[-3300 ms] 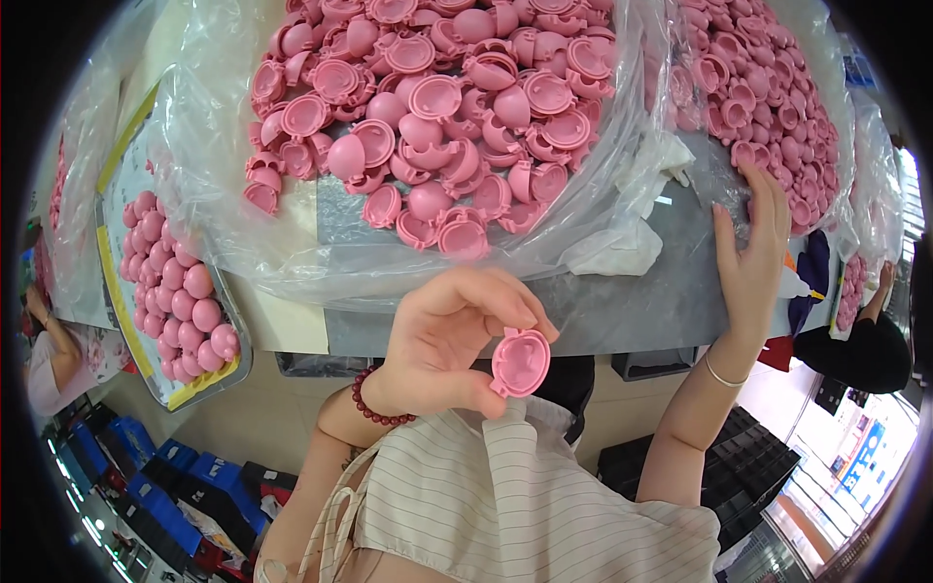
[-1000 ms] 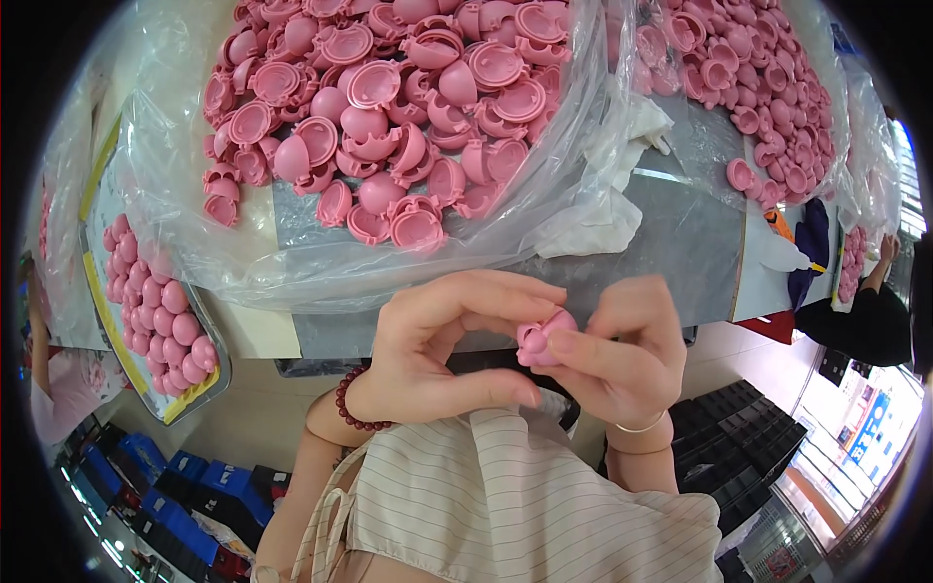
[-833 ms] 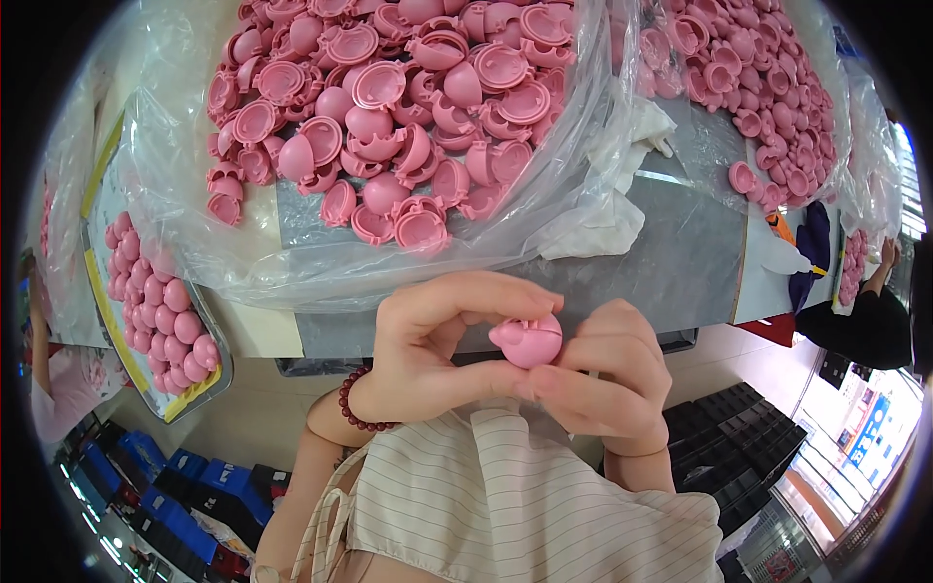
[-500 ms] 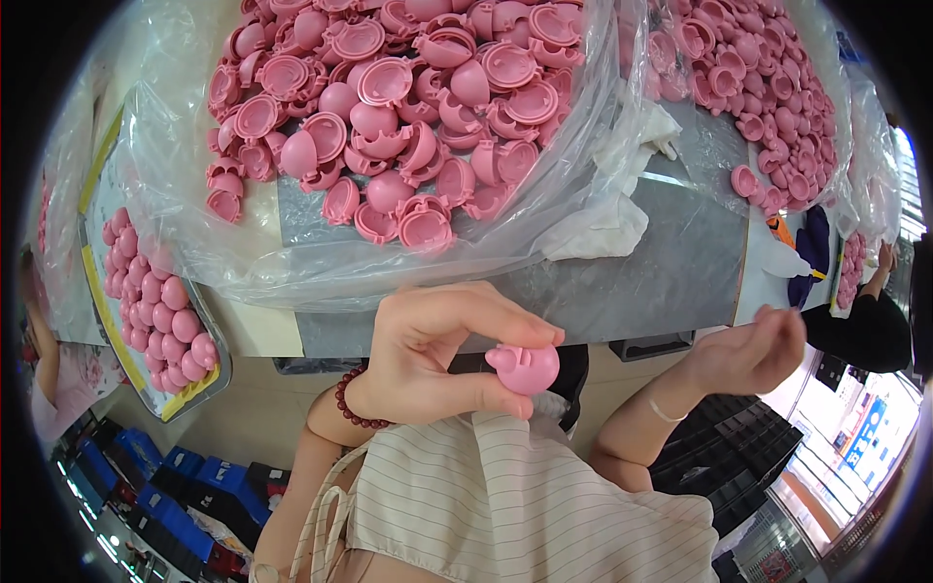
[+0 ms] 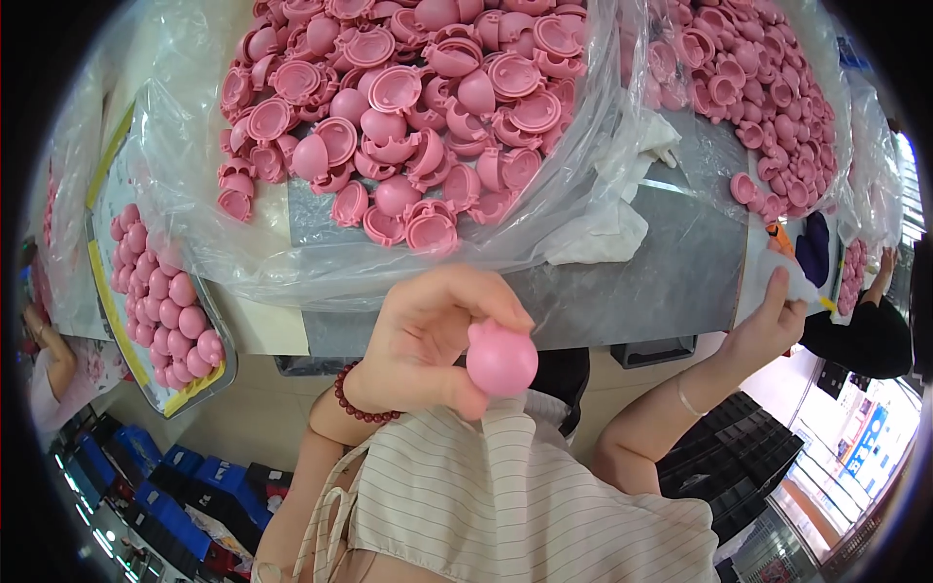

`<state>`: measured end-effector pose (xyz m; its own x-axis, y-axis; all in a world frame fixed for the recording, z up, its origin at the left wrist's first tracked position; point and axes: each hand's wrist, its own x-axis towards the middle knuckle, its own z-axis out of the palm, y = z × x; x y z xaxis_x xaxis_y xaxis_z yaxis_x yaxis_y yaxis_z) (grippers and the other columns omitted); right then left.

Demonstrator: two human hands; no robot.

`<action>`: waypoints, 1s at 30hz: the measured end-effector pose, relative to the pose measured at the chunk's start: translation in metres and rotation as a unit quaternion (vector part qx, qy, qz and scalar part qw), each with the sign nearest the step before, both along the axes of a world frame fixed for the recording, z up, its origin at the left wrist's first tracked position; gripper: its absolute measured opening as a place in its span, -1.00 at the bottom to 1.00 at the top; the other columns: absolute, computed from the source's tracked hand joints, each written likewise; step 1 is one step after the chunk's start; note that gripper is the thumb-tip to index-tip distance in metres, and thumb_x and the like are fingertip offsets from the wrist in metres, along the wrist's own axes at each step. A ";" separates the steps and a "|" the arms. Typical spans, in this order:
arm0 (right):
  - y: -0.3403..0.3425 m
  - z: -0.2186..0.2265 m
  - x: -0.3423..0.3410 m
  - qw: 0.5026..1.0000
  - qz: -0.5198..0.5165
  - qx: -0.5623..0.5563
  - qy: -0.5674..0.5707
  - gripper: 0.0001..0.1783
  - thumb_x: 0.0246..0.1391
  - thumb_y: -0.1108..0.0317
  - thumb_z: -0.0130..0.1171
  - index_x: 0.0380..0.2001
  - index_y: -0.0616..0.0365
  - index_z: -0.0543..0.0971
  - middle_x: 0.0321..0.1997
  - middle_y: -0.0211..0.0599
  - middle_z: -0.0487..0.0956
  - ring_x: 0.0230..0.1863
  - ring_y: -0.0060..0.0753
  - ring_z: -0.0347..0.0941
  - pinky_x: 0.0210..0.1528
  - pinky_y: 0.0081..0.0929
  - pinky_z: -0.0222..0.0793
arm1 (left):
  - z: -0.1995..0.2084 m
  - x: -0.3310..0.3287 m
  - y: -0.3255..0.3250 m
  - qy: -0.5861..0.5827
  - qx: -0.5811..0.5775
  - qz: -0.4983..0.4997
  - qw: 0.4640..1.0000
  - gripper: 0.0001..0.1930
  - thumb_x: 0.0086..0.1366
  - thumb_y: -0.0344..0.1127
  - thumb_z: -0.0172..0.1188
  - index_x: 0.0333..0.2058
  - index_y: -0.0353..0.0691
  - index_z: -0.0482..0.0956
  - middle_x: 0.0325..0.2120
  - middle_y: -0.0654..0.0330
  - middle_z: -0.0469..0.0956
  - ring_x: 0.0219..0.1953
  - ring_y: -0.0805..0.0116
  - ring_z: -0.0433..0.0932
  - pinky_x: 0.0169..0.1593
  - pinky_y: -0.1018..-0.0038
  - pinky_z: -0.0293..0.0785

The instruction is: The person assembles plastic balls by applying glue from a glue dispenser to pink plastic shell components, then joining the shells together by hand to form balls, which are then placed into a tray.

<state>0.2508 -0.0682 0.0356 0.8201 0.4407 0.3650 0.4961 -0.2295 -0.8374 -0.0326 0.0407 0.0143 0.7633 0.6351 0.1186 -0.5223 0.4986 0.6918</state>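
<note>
One ball [image 5: 502,361] is clamped by the left hand [image 5: 416,335] between thumb and fingers, at 3 o'clock from the palm, while the bottle [image 5: 798,282], long axis from 10 to 4 o'clock, meets the nearer right hand [image 5: 763,335], whose closure cannot be told
</note>
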 end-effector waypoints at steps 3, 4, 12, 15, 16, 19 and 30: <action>0.009 0.000 -0.043 0.986 0.136 0.085 0.040 -0.65 -0.05 0.35 0.02 -0.26 0.43 0.35 -0.35 -0.08 0.47 -0.36 -0.41 0.40 -0.35 -0.65 0.30 | 0.001 0.001 0.001 0.002 -0.056 0.016 0.998 -0.46 -0.21 -0.26 0.35 -0.24 -0.33 0.34 -0.40 0.05 0.43 -0.33 0.31 0.45 -0.28 0.49 0.37; 0.011 0.001 -0.056 0.973 0.199 0.087 0.078 -0.65 -0.04 0.33 0.02 -0.26 0.44 0.35 -0.34 -0.04 0.47 -0.33 -0.39 0.40 -0.34 -0.64 0.30 | 0.001 0.002 0.002 -0.053 -0.070 0.004 0.996 -0.45 -0.20 -0.45 0.33 -0.16 -0.36 0.33 -0.32 0.09 0.43 -0.22 0.32 0.44 -0.15 0.47 0.34; 0.022 -0.012 -0.076 0.959 0.229 0.075 0.149 -0.67 -0.05 0.35 0.01 -0.27 0.42 0.35 -0.36 -0.05 0.47 -0.29 -0.33 0.40 -0.18 -0.51 0.24 | 0.017 -0.019 -0.004 0.057 -0.016 0.035 0.998 -0.53 -0.24 -0.30 0.37 -0.33 -0.40 0.42 -0.46 0.03 0.47 -0.37 0.29 0.46 -0.33 0.48 0.37; 0.010 -0.012 -0.068 0.965 0.224 0.056 0.127 -0.69 -0.05 0.37 0.00 -0.27 0.42 0.35 -0.38 -0.08 0.47 -0.30 -0.36 0.40 -0.18 -0.54 0.24 | 0.018 -0.046 0.014 0.023 0.174 0.059 0.983 -0.56 -0.19 -0.33 0.34 -0.33 -0.46 0.44 -0.41 0.05 0.47 -0.36 0.30 0.46 -0.29 0.47 0.37; 0.010 -0.012 -0.069 0.962 0.231 0.060 0.135 -0.69 -0.05 0.37 0.00 -0.27 0.42 0.35 -0.38 -0.08 0.47 -0.30 -0.36 0.40 -0.18 -0.54 0.24 | 0.023 -0.063 0.023 0.043 0.269 0.110 0.956 -0.58 -0.17 -0.29 0.32 -0.35 -0.46 0.45 -0.43 0.07 0.48 -0.37 0.30 0.46 -0.33 0.49 0.36; 0.015 -0.008 -0.072 0.956 0.255 0.039 0.140 -0.68 -0.05 0.36 0.01 -0.27 0.41 0.36 -0.38 -0.09 0.47 -0.30 -0.40 0.40 -0.19 -0.58 0.23 | 0.041 -0.106 0.027 0.507 0.333 0.548 0.576 -0.72 0.01 -0.32 0.12 -0.30 -0.37 0.43 -0.38 0.16 0.47 -0.35 0.34 0.41 -0.23 0.51 0.30; 0.018 -0.005 -0.078 0.957 0.263 0.019 0.122 -0.67 -0.06 0.33 0.00 -0.28 0.40 0.37 -0.40 -0.11 0.48 -0.34 -0.47 0.38 -0.22 -0.63 0.20 | 0.033 -0.157 0.057 0.748 0.448 0.354 0.338 -0.59 0.17 -0.27 -0.10 -0.04 -0.36 0.25 -0.04 -0.03 0.27 0.04 0.15 0.20 0.08 0.41 0.03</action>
